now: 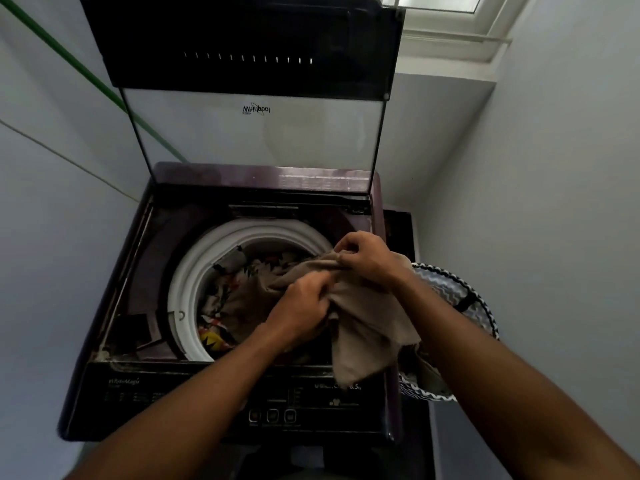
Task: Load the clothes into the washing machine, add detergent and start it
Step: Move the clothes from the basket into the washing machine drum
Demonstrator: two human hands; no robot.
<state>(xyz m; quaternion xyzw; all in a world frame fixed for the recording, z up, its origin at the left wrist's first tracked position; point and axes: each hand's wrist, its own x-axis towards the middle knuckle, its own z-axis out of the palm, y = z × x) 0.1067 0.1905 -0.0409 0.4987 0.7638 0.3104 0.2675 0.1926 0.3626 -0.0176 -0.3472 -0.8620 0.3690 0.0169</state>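
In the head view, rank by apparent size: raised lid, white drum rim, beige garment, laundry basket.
1. raised lid
2. white drum rim
3. beige garment
4. laundry basket, partly hidden behind the right arm, so unsure

Rim versus garment is close.

Home laundry nook: top-load washing machine (114,341), laundry basket (481,299).

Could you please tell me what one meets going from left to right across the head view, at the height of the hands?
Wall → washing machine → white drum rim → patterned clothes → left hand → right hand, both gripping the beige garment → laundry basket → right wall.
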